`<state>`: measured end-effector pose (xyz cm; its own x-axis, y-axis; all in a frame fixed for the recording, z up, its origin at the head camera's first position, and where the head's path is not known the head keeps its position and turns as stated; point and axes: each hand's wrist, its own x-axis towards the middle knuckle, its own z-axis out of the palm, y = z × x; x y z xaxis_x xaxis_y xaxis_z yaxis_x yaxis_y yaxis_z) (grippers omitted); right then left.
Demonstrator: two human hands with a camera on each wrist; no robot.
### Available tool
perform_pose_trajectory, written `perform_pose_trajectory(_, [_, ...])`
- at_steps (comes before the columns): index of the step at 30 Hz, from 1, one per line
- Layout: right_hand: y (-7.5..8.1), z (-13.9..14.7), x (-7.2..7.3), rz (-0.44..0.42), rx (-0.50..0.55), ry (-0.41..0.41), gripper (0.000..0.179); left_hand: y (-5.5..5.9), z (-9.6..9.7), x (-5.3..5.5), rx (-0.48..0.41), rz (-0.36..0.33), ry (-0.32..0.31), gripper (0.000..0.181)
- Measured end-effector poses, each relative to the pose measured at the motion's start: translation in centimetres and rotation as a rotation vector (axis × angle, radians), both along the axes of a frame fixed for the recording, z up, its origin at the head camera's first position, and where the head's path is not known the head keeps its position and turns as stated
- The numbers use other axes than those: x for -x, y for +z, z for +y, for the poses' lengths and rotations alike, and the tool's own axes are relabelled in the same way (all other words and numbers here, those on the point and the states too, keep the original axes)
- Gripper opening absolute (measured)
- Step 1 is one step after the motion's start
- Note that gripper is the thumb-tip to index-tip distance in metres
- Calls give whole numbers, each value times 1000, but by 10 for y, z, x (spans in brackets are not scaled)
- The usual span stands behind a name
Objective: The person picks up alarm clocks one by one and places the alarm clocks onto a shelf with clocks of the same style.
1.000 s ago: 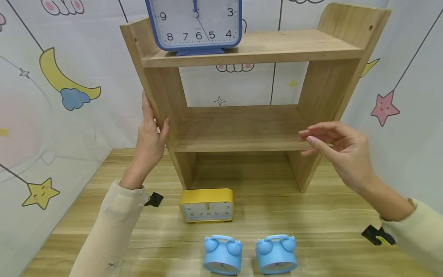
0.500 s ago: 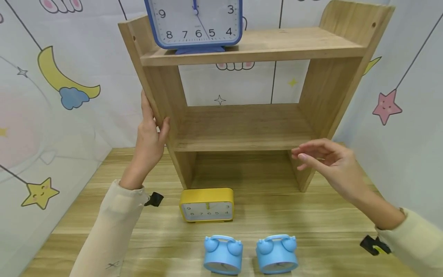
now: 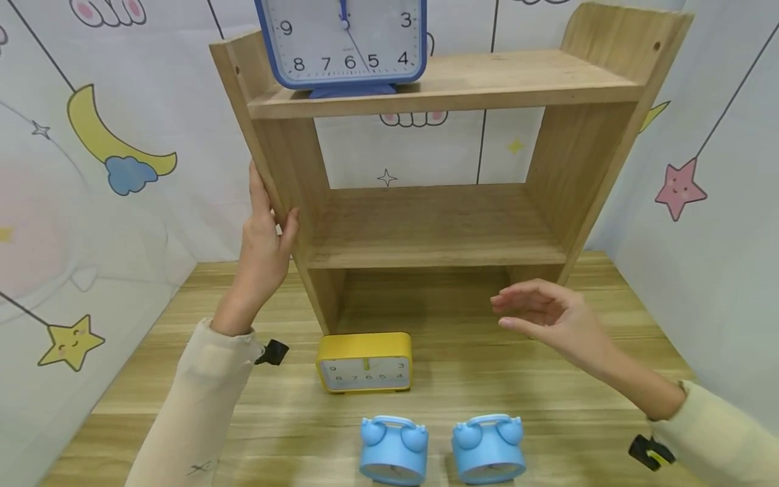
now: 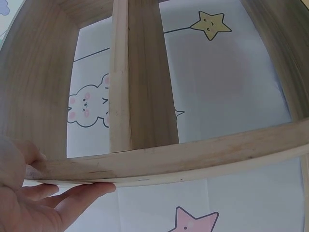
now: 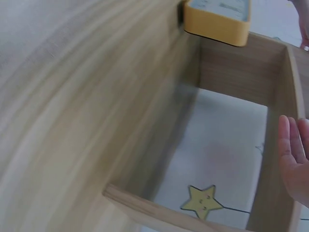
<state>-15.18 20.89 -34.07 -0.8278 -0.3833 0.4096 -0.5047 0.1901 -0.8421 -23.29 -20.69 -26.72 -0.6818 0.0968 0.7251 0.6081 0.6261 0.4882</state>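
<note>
My left hand [image 3: 262, 253] grips the left side panel of a wooden shelf unit [image 3: 438, 258], its thumb toward the inner side and its fingers along the outside. In the left wrist view, the fingers [image 4: 84, 195] lie against that panel's edge. My right hand [image 3: 541, 311] is in the air before the unit's lower right part, fingers loosely bent and holding nothing. To its left, a yellow rectangular clock [image 3: 365, 345] stands on the table at the unit's foot. A large blue square clock [image 3: 319, 44], cut off by the frame, stands on the top board.
Two light blue twin-bell alarm clocks, a left one [image 3: 394, 448] and a right one [image 3: 489, 446], stand on the wood-grain table [image 3: 286, 433] nearest me. Printed white cloth [image 3: 134, 223] encloses the table at the back and sides.
My right hand has moved down and left, from beside the middle board to in front of the lower compartment. The left hand keeps its hold; the clocks stay where they were.
</note>
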Motion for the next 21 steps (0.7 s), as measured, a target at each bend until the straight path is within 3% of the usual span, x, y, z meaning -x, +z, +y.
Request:
perform_pose_trajectory(10, [-31,-11,6,-40,35,87,42,-2,1,1,7,4,12,79])
perform_pose_trajectory(21, [-53,-14,9,-96,38,111,45,-1,1,-1,-9,-4,2,80])
